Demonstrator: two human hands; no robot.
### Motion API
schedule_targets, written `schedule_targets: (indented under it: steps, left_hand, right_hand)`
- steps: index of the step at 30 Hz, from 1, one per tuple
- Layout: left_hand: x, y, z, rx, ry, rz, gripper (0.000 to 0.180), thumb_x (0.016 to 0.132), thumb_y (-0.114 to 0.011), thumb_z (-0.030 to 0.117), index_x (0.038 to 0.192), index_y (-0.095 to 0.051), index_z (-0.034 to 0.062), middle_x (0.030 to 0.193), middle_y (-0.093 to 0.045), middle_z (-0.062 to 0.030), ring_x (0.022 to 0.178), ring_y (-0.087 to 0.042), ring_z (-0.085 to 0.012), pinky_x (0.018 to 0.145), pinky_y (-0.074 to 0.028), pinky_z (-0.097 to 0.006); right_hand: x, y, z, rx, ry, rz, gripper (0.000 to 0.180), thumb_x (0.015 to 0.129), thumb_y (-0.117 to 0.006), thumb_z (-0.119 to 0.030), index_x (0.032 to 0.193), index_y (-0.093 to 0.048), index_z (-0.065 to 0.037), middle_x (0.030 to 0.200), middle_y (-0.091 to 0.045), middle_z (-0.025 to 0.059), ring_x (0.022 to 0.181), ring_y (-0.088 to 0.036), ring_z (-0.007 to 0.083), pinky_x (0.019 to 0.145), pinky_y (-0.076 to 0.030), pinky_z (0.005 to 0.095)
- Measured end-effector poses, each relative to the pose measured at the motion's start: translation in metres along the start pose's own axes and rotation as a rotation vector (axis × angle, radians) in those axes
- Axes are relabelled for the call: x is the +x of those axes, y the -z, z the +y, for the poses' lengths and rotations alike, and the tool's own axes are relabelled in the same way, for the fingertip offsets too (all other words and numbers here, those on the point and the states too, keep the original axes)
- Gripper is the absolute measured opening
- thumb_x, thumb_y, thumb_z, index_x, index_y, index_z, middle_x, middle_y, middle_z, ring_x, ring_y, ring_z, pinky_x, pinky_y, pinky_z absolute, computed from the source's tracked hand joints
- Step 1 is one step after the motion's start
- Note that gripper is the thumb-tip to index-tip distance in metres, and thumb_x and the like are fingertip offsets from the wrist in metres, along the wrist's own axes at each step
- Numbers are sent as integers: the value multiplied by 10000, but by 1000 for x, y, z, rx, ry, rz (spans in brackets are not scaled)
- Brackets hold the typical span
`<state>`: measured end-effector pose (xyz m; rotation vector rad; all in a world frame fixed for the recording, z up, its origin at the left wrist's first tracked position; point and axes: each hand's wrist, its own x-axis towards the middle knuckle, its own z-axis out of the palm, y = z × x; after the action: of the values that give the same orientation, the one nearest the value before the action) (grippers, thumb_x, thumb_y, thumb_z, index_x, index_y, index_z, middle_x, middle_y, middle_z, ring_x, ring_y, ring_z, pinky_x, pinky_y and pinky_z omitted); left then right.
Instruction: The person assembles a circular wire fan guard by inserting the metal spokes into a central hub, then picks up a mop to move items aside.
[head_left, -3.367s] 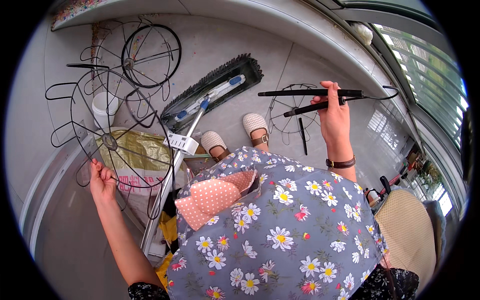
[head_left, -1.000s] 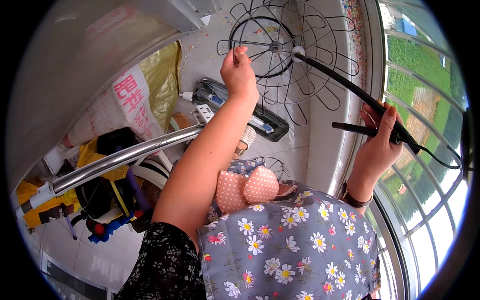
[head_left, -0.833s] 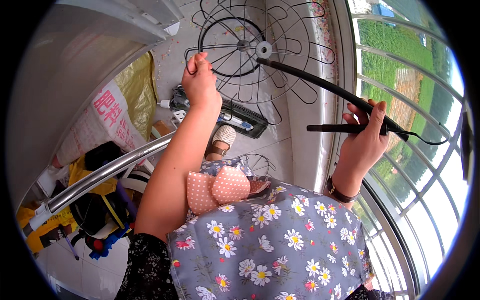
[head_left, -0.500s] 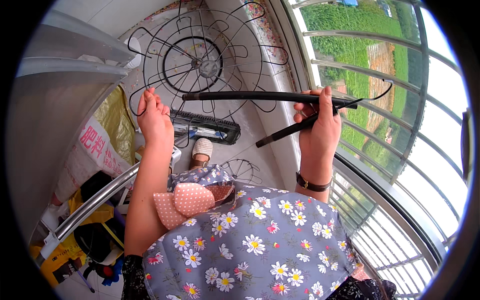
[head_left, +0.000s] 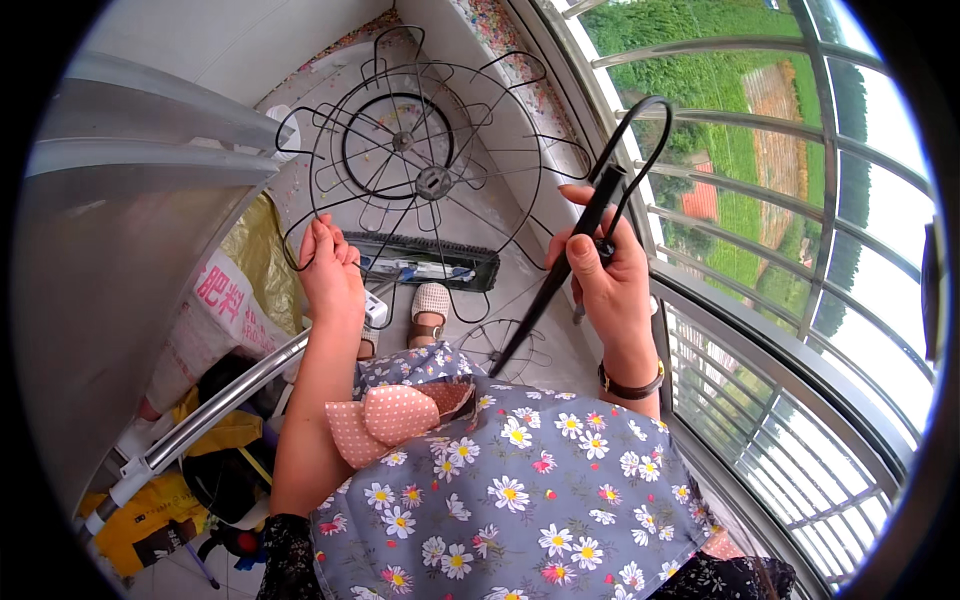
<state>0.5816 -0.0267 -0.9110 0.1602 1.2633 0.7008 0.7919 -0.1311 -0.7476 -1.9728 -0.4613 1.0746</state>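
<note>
My left hand (head_left: 332,275) is closed around a looped wire at the left rim of a round black wire rack (head_left: 433,182). The rack hangs in front of me, with two hubs and looped wires spreading all round. My right hand (head_left: 612,275) grips black tubes (head_left: 540,305). One tube slants down toward my apron, its upper end standing above my fingers; how the other one lies is partly hidden. A bent black wire (head_left: 668,112) loops up from the same hand. The rods are to the right of the rack, apart from its hubs.
Below the rack lies a flat mop head (head_left: 485,265). A smaller round wire piece (head_left: 495,340) is on the floor by my feet. At left stand a printed sack (head_left: 210,310), a metal pole (head_left: 225,405) and yellow bags (head_left: 150,515). A barred window (head_left: 740,130) borders the right.
The tubes in my right hand have swung from pointing left to pointing down toward my apron, and the bent wire now stands up. My left hand keeps its hold on the rack.
</note>
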Motion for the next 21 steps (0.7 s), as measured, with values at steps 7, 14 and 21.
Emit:
schedule_targets:
  steps: [7,14,21]
  left_hand:
    - [-7,-9,13,40,-28,-26,167,899,-494,209,924,-546,52,662,-393,56,540,-261,-24,494,-232,-179]
    - [-14,-11,7,62,-107,-49,214,896,-499,240,915,-537,30,656,-377,63,547,-265,-25,507,-235,-185]
    - [-12,6,18,25,-137,-124,201,895,-500,236,895,-534,38,666,-389,65,557,-269,-25,515,-246,-182]
  right_hand:
    - [15,-35,5,258,-403,-121,297,872,-536,-234,1074,-470,-26,557,-524,40,395,-421,70,372,-302,180]
    - [35,-61,30,217,-487,-142,228,857,-541,-169,954,-512,36,564,-544,51,411,-456,78,384,-348,195]
    - [30,-73,31,278,-504,-156,217,864,-521,-181,948,-513,19,582,-553,52,413,-463,74,372,-348,196]
